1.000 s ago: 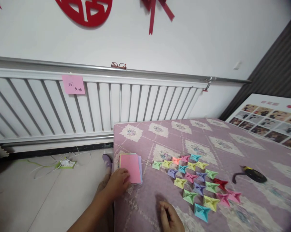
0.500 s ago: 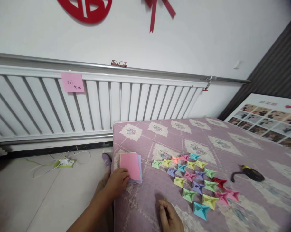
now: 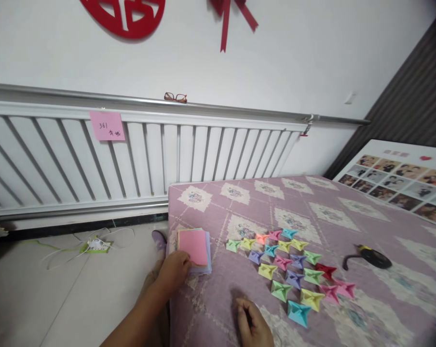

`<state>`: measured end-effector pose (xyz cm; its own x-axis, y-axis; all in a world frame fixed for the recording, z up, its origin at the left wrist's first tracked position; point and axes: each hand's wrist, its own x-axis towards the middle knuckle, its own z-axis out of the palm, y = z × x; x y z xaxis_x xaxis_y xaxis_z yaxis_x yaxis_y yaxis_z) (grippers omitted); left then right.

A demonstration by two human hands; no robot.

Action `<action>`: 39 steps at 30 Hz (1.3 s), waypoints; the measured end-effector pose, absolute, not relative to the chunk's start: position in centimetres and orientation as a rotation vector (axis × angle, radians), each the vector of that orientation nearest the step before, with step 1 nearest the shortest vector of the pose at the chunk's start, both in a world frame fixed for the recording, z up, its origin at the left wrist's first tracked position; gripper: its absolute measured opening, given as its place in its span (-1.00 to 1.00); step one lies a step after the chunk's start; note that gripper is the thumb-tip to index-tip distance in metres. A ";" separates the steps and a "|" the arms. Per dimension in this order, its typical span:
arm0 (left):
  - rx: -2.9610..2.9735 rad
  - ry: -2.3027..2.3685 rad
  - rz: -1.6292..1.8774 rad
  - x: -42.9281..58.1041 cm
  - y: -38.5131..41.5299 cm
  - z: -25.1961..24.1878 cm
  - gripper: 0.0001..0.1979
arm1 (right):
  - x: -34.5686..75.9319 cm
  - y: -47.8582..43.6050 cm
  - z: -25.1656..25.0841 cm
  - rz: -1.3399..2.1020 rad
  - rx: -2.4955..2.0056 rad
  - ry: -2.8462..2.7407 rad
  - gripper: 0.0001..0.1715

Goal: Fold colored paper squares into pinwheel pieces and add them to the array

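Note:
A stack of coloured square paper [image 3: 208,253] lies near the left edge of the bed, with a pink sheet [image 3: 194,245] on top. My left hand [image 3: 174,271] is at the stack's lower left corner, fingers closed on the edge of the pink sheet, whose lower edge looks slightly raised. Resting lower on the bedspread, my right hand [image 3: 253,324] has its fingers curled in, and nothing shows in them. To its right stand several folded paper pieces in rows, among them a blue one [image 3: 299,313], a yellow one [image 3: 312,300] and a green one [image 3: 281,290].
A black and yellow tool [image 3: 374,258], possibly a tape measure, lies farther right on the purple bedspread [image 3: 228,289]. Beyond the bed are a white radiator [image 3: 199,154] with glasses [image 3: 175,98] on its pipe, and a photo board [image 3: 395,180]. A power strip [image 3: 97,246] lies on the floor.
My left fingers have drawn in at the corner of the pink sheet, and its lower edge now looks slightly lifted. The right hand stays curled; the view has shifted slightly.

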<state>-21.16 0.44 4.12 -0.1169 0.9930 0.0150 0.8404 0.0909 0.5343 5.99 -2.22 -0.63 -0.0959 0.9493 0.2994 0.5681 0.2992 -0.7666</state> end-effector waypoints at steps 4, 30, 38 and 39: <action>1.776 2.045 0.605 -21.4 0.7 3.7 -0.90 | 5.9 -2.2 -0.5 0.597 -1.349 -1.768 -0.71; 2.316 1.698 1.039 -14.1 -8.8 3.0 -0.80 | 6.0 -3.0 -2.6 0.358 -1.196 -1.896 -0.43; 2.407 1.287 1.061 -12.4 -13.7 -1.8 -0.94 | 8.7 -6.9 -1.1 0.263 -0.958 -2.268 -0.58; 2.413 1.285 1.052 -12.6 -14.2 -2.2 -0.88 | 9.0 -7.4 -1.1 0.266 -0.979 -2.279 -0.59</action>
<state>-12.57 -14.16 -2.18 0.3642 0.7904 0.4926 0.6388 -0.5969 0.4855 9.03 -7.36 -1.06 -0.5211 0.7089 0.4753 0.5803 0.7026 -0.4118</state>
